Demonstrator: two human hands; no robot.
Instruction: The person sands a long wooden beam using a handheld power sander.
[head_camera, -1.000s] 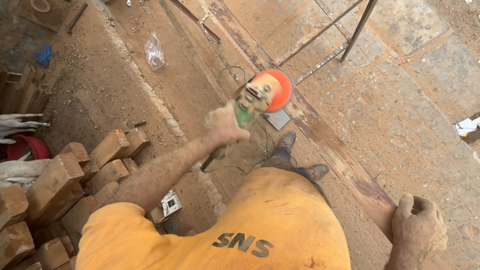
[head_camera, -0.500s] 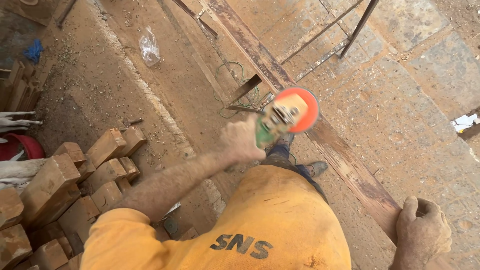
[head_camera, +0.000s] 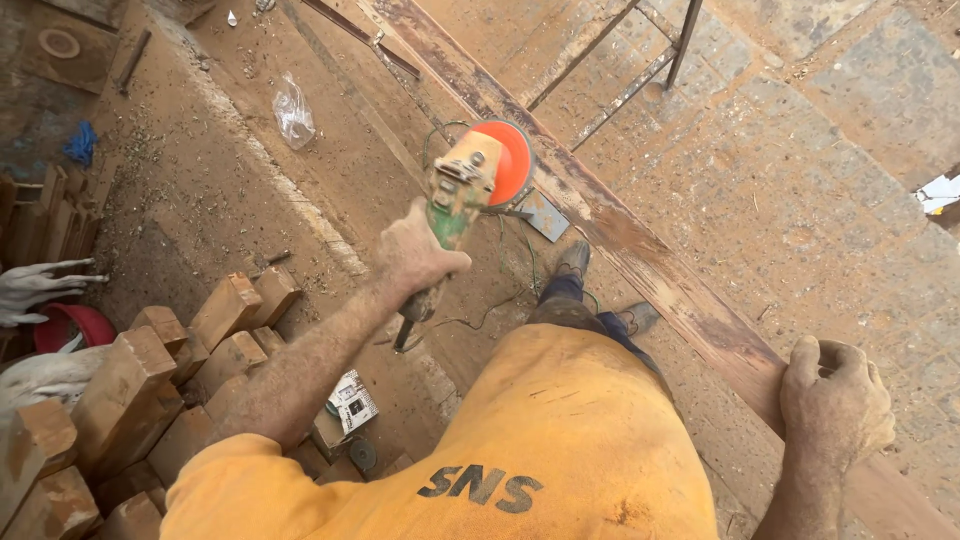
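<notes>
My left hand (head_camera: 415, 255) grips the handle of a green angle grinder (head_camera: 455, 195). Its orange sanding disc (head_camera: 510, 160) rests at the left edge of a long, worn wooden plank (head_camera: 650, 270). The plank runs diagonally from the top centre to the bottom right. My right hand (head_camera: 835, 405) is clamped over the plank's edge near its close end. A thin green cable (head_camera: 525, 270) trails from the grinder across the dusty ground by my shoes (head_camera: 575, 262). My orange shirt fills the bottom centre.
Stacked wooden blocks (head_camera: 150, 370) lie at the lower left, beside a red bucket (head_camera: 70, 325). A crumpled plastic bag (head_camera: 292, 110) lies on the dirt at the upper left. A thin metal frame (head_camera: 640, 60) stands beyond the plank. A small grey plate (head_camera: 545, 215) lies under the grinder.
The grinder swung right and down along the plank, then came back up and to the left. My right hand kept its hold on the plank.
</notes>
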